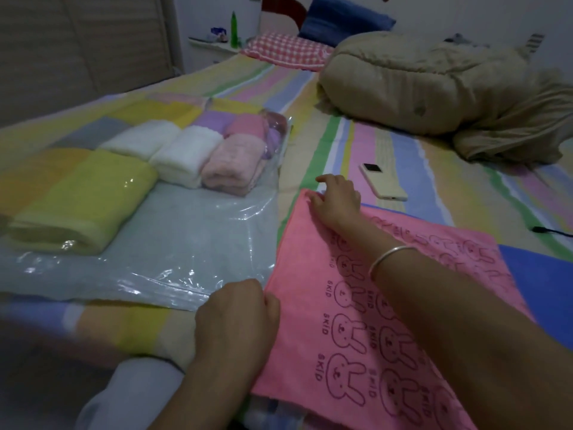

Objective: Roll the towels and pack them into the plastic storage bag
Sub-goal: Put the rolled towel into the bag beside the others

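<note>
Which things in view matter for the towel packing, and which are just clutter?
Job: pink bunny towel, plastic storage bag, rolled towels inside it.
Lying about: phone, beige duvet, checked pillow, green bottle, black cable.

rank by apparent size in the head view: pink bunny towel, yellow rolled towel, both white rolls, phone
1. pink bunny towel
2. yellow rolled towel
3. left white roll and right white roll: look alike, unranked
4. phone
</note>
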The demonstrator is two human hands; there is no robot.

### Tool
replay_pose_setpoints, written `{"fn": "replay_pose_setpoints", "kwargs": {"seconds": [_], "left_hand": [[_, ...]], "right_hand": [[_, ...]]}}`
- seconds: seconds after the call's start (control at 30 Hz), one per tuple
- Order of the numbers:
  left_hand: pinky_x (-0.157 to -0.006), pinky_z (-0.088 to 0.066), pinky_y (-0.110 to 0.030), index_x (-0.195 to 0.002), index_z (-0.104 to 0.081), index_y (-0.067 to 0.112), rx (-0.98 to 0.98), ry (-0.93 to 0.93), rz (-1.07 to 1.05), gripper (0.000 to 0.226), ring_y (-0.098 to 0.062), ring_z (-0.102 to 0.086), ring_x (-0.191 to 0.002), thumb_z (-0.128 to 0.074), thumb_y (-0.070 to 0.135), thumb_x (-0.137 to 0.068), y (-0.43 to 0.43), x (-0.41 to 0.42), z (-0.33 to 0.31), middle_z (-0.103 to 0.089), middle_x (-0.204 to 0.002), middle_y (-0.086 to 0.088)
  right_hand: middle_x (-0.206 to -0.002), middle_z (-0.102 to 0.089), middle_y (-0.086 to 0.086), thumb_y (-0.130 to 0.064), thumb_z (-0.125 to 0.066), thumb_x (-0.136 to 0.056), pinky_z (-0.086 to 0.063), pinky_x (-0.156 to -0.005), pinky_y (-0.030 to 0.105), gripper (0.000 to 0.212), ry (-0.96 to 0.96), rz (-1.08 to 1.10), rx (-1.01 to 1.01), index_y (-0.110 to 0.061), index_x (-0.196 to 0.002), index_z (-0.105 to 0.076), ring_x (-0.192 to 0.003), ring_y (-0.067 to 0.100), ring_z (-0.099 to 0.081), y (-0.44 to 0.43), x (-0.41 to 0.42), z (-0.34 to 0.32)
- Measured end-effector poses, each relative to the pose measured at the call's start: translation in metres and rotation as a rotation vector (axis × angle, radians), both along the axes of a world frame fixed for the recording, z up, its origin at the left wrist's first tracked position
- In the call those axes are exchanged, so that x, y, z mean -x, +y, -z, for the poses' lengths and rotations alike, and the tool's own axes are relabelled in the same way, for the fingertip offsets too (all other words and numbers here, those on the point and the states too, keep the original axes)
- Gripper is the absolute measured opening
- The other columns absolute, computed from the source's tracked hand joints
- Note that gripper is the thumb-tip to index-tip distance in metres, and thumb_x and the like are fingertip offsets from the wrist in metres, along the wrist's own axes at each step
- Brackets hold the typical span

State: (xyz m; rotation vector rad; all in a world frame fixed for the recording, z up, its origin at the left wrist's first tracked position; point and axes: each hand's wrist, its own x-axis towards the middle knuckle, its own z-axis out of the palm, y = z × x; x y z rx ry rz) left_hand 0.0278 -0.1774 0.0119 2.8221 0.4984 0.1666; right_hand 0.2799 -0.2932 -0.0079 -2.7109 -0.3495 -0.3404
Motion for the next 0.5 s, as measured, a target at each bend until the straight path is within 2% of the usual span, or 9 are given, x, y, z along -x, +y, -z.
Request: {"fn": "replay_pose_setpoints", "kwargs": {"seconds": [0.07, 0.13, 0.17, 0.23, 0.3, 0.33, 0.37, 0.43, 0.5], "left_hand": [[-0.057, -0.036, -0.031, -0.082, -0.043, 0.021, -0.147, -0.058, -0.013, 0.024, -0.026, -0.063, -0.078, -0.053, 0.042, -0.087, -0.002, 0.002, -0.009, -0.058, -0.081, -0.002], [-0.053, -0.037, -0.033, -0.089, -0.054, 0.016, -0.212, -0.227, 0.020, 0.025, -0.029, -0.060, -0.072, -0.066, 0.033, -0.076, -0.012, 0.000, -0.011, -0.058, -0.082, -0.008], [-0.058, -0.043, -0.037, -0.094, -0.058, 0.013, -0.177, -0.342, 0.098, 0.025, -0.031, -0.059, -0.079, -0.065, 0.028, -0.075, -0.021, -0.003, -0.007, -0.059, -0.089, -0.010], [-0.085, -0.050, -0.045, -0.111, -0.061, 0.011, -0.057, -0.437, 0.312, 0.035, -0.034, -0.058, -0.103, -0.053, 0.027, -0.081, -0.051, -0.009, 0.001, -0.061, -0.114, -0.014], [-0.107, -0.036, -0.048, -0.129, -0.056, 0.012, -0.006, -0.364, 0.477, 0.052, -0.033, -0.050, -0.127, -0.039, 0.034, -0.086, -0.085, -0.012, 0.014, -0.053, -0.137, -0.015], [-0.111, -0.026, -0.049, -0.135, -0.052, 0.015, -0.022, -0.293, 0.525, 0.056, -0.031, -0.044, -0.133, -0.036, 0.039, -0.087, -0.098, -0.013, 0.023, -0.047, -0.143, -0.014], [-0.111, -0.019, -0.049, -0.139, -0.049, 0.016, -0.058, -0.221, 0.555, 0.060, -0.030, -0.042, -0.135, -0.034, 0.045, -0.088, -0.105, -0.013, 0.033, -0.044, -0.146, -0.014], [-0.110, -0.015, -0.049, -0.142, -0.045, 0.020, -0.114, -0.092, 0.571, 0.064, -0.028, -0.040, -0.136, -0.027, 0.056, -0.092, -0.106, -0.010, 0.050, -0.040, -0.149, -0.012], [-0.112, -0.009, -0.047, -0.148, -0.032, 0.026, -0.125, -0.028, 0.559, 0.071, -0.025, -0.029, -0.143, -0.011, 0.065, -0.092, -0.095, -0.005, 0.054, -0.028, -0.155, -0.008]], "right_hand": [[-0.138, -0.047, 0.008, -0.042, -0.049, -0.095, -0.032, -0.103, 0.041, 0.046, 0.006, -0.050, 0.005, -0.021, -0.135, -0.047, -0.128, 0.029, -0.040, -0.017, 0.021, -0.002], [-0.146, -0.041, 0.009, -0.043, -0.044, -0.096, -0.027, -0.110, 0.042, 0.049, 0.031, -0.086, 0.070, -0.022, -0.141, -0.041, -0.134, 0.027, -0.035, -0.043, 0.047, -0.003], [-0.152, -0.033, 0.008, -0.044, -0.040, -0.097, -0.021, -0.114, 0.044, 0.051, 0.063, -0.073, 0.101, -0.024, -0.144, -0.037, -0.139, 0.026, -0.029, -0.060, 0.062, -0.004], [-0.159, -0.018, 0.004, -0.048, -0.033, -0.099, -0.009, -0.117, 0.050, 0.052, 0.144, -0.007, 0.167, -0.029, -0.147, -0.028, -0.146, 0.026, -0.014, -0.098, 0.091, -0.008], [-0.161, -0.008, 0.002, -0.051, -0.028, -0.099, -0.004, -0.116, 0.054, 0.056, 0.236, 0.075, 0.228, -0.031, -0.150, -0.019, -0.147, 0.028, -0.005, -0.139, 0.116, -0.011], [-0.162, -0.003, 0.001, -0.054, -0.025, -0.098, -0.003, -0.116, 0.055, 0.058, 0.296, 0.113, 0.248, -0.032, -0.151, -0.014, -0.148, 0.028, -0.001, -0.159, 0.128, -0.012], [-0.162, 0.002, 0.001, -0.056, -0.023, -0.097, -0.001, -0.116, 0.056, 0.061, 0.362, 0.144, 0.270, -0.032, -0.152, -0.009, -0.148, 0.028, 0.003, -0.177, 0.138, -0.011], [-0.161, 0.010, -0.002, -0.061, -0.018, -0.096, 0.002, -0.116, 0.057, 0.065, 0.459, 0.186, 0.323, -0.036, -0.152, 0.000, -0.148, 0.026, 0.009, -0.210, 0.159, -0.005], [-0.160, 0.015, -0.006, -0.064, -0.016, -0.094, 0.007, -0.115, 0.057, 0.066, 0.494, 0.211, 0.358, -0.039, -0.151, 0.005, -0.147, 0.022, 0.014, -0.237, 0.178, 0.001]]}}
